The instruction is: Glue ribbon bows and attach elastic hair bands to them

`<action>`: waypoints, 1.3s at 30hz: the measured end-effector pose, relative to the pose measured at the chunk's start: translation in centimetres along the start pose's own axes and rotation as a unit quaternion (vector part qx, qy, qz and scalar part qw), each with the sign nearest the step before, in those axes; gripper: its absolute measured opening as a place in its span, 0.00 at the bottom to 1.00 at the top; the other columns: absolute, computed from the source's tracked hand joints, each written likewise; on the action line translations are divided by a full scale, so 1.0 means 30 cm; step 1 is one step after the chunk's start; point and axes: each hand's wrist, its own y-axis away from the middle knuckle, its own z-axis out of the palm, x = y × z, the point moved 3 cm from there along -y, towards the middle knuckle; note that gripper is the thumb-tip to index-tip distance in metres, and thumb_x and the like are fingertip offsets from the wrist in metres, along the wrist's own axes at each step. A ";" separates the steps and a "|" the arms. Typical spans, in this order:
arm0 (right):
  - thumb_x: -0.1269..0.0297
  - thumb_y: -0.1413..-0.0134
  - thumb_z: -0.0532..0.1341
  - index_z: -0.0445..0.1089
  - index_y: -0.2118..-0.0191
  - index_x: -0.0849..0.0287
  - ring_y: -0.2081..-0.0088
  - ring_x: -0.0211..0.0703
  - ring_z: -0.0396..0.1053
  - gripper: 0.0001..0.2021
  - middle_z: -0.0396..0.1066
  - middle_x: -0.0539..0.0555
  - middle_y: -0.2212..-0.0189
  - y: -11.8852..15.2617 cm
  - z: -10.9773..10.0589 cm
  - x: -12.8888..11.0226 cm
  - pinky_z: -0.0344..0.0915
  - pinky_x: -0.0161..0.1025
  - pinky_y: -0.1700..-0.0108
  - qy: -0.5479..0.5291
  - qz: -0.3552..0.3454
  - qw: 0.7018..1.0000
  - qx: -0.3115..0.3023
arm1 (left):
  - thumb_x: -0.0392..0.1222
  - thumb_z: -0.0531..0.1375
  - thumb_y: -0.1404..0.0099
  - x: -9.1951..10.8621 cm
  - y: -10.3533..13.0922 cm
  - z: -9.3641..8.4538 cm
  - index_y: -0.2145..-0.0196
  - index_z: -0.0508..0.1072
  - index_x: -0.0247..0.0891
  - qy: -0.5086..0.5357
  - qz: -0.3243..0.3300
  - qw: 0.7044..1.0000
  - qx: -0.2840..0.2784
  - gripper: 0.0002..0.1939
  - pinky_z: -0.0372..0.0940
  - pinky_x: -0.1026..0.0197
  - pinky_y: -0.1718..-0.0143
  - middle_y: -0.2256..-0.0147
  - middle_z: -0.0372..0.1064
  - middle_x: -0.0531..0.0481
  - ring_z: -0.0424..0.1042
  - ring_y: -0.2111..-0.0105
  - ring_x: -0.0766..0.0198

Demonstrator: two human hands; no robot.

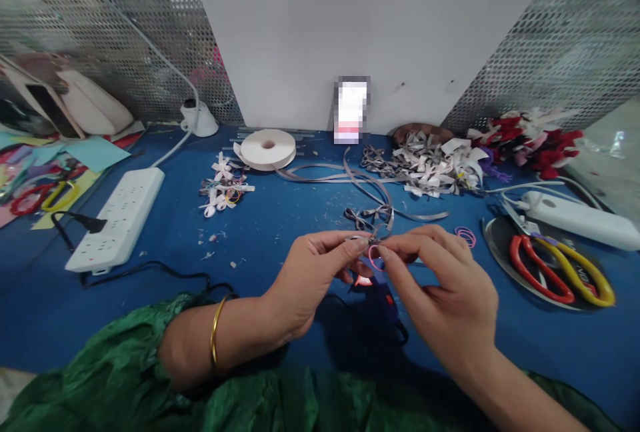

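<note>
2 hands, left (320, 279) and right (443, 292), pinch a pink band (374, 259) and a small grey bow (373, 241) between their fingertips, above the blue desk (180, 232)

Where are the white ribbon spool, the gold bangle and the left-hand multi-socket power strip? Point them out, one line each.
White ribbon spool (254, 148): head view, flat upper face.
Gold bangle (214, 340): head view, outer band.
Multi-socket power strip (133, 197): head view, socket face.
</note>
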 end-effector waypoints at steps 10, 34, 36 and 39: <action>0.70 0.41 0.62 0.68 0.70 0.55 0.70 0.38 0.67 0.07 0.71 0.46 0.74 0.006 0.011 -0.006 0.58 0.43 0.60 0.001 0.020 1.000 0.005 | 0.42 0.68 0.38 -0.004 0.001 0.000 0.61 0.82 0.33 0.006 0.001 1.000 -0.004 0.11 0.64 0.71 0.72 0.73 0.77 0.49 0.73 0.74 0.71; 0.69 0.41 0.61 0.67 0.70 0.55 0.69 0.40 0.66 0.06 0.69 0.48 0.74 0.012 0.020 -0.007 0.57 0.45 0.60 0.011 0.017 0.999 -0.027 | 0.37 0.71 0.46 0.028 -0.002 0.000 0.72 0.83 0.36 -0.085 0.089 0.992 0.018 0.03 0.70 0.67 0.70 0.74 0.78 0.51 0.73 0.74 0.67; 0.69 0.41 0.60 0.67 0.70 0.56 0.69 0.40 0.66 0.06 0.69 0.48 0.74 0.013 0.020 -0.008 0.57 0.45 0.60 0.005 0.021 0.999 -0.025 | 0.36 0.69 0.46 0.032 -0.001 -0.001 0.71 0.83 0.36 -0.112 0.102 0.988 0.023 0.03 0.71 0.65 0.69 0.74 0.79 0.50 0.74 0.73 0.65; 0.69 0.42 0.61 0.67 0.71 0.56 0.70 0.40 0.66 0.07 0.68 0.47 0.75 0.014 0.019 -0.005 0.56 0.44 0.61 -0.010 0.033 0.999 -0.022 | 0.36 0.68 0.44 0.037 -0.001 -0.001 0.71 0.83 0.34 -0.156 0.116 0.980 0.031 0.03 0.71 0.64 0.68 0.74 0.79 0.49 0.75 0.73 0.64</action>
